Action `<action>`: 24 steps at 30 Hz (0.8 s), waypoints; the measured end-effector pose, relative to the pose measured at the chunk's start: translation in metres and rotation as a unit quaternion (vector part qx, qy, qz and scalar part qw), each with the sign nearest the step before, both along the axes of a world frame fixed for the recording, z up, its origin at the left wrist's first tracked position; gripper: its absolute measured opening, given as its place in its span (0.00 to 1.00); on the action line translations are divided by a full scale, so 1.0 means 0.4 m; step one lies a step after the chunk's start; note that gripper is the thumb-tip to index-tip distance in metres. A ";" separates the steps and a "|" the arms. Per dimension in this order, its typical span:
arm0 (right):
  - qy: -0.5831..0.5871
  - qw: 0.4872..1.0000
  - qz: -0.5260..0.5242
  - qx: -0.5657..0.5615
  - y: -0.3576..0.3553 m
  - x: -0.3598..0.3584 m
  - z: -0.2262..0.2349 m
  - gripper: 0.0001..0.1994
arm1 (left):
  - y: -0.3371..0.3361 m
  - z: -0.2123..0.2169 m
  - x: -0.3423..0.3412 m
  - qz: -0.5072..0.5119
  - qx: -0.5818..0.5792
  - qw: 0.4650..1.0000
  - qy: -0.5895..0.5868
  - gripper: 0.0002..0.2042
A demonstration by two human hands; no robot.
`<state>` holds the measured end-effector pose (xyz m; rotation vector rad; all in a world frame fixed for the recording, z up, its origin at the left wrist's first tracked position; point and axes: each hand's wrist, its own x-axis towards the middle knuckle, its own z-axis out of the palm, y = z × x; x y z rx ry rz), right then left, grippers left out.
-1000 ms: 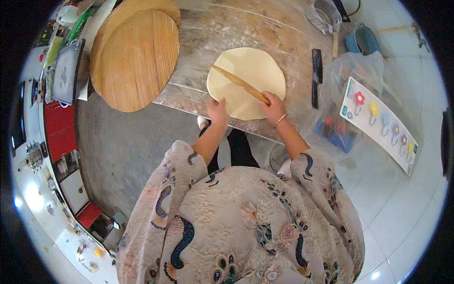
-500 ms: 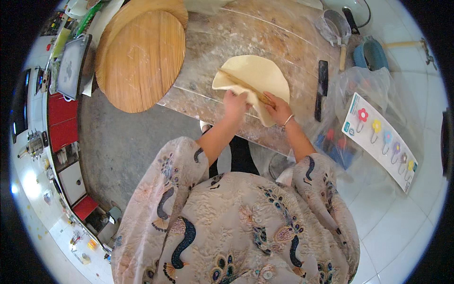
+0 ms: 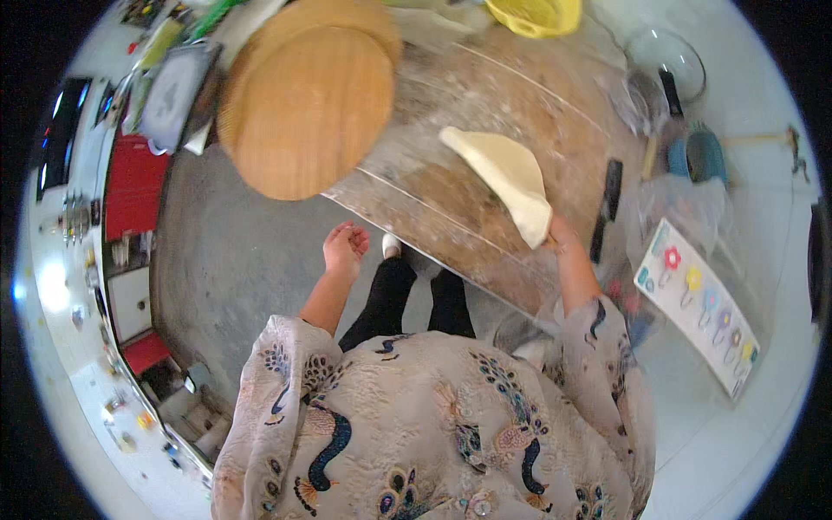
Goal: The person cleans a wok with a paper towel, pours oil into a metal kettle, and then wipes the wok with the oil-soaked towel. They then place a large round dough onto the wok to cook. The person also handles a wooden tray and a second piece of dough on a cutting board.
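Observation:
A pale sheet of dough (image 3: 503,176) lies folded over into a half-round above the floured wooden board (image 3: 425,204). At its near right end my right hand (image 3: 562,236) is closed on the dough. No part of the rolling pin shows now; whether it is inside the fold I cannot tell. Off the board's near left edge, over the grey floor, my left hand (image 3: 347,248) hangs in the air with loosely curled fingers and nothing in it.
Round wooden lids (image 3: 308,113) overlap at the board's left. A yellow basket (image 3: 537,13) stands at the far edge. On the right are a black-handled knife (image 3: 608,204), a blue pot (image 3: 698,156), a glass lid (image 3: 685,61) and a card of flower hooks (image 3: 698,303).
My left hand has let go of the dough and swung left off the board. The dough has gone from a spread round to a folded half, and the rolling pin has dropped from sight.

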<state>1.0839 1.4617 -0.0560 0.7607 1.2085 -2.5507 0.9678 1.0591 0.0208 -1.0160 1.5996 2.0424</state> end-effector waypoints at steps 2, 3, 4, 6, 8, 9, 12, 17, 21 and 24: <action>0.026 0.984 -0.075 -0.159 -0.011 0.002 0.074 0.19 | -0.060 0.046 -0.055 0.074 0.039 0.996 0.033 0.09; 0.048 0.979 -0.100 -0.169 -0.011 -0.010 0.127 0.19 | -0.072 0.058 -0.081 0.098 0.064 0.992 0.055 0.10; 0.030 0.976 -0.124 -0.174 -0.017 -0.040 0.180 0.19 | -0.088 0.076 -0.106 0.121 0.087 0.986 0.077 0.11; 0.029 0.974 -0.143 -0.175 -0.021 -0.098 0.298 0.18 | -0.096 0.110 -0.149 0.138 0.106 0.979 0.104 0.12; 0.016 0.980 -0.170 -0.106 0.000 -0.152 0.289 0.18 | -0.101 0.135 -0.188 0.125 0.097 0.980 0.118 0.14; 0.062 0.980 -0.151 -0.109 -0.001 -0.192 0.311 0.19 | -0.119 0.125 -0.193 0.115 0.102 0.981 0.117 0.14; 0.161 0.974 -0.109 -0.115 -0.074 -0.293 0.458 0.18 | -0.166 0.098 -0.207 0.100 0.112 0.985 0.090 0.12; 0.207 0.967 -0.024 0.145 -0.200 -0.454 0.600 0.15 | -0.183 0.134 -0.230 0.121 0.017 0.985 0.119 0.13; 0.194 0.742 0.123 0.630 -0.518 -0.559 0.705 0.20 | -0.237 0.129 -0.282 0.120 -0.073 0.979 0.150 0.15; 0.181 0.588 0.139 0.776 -0.695 -0.568 0.591 0.18 | -0.227 0.143 -0.282 0.086 0.017 0.989 0.115 0.14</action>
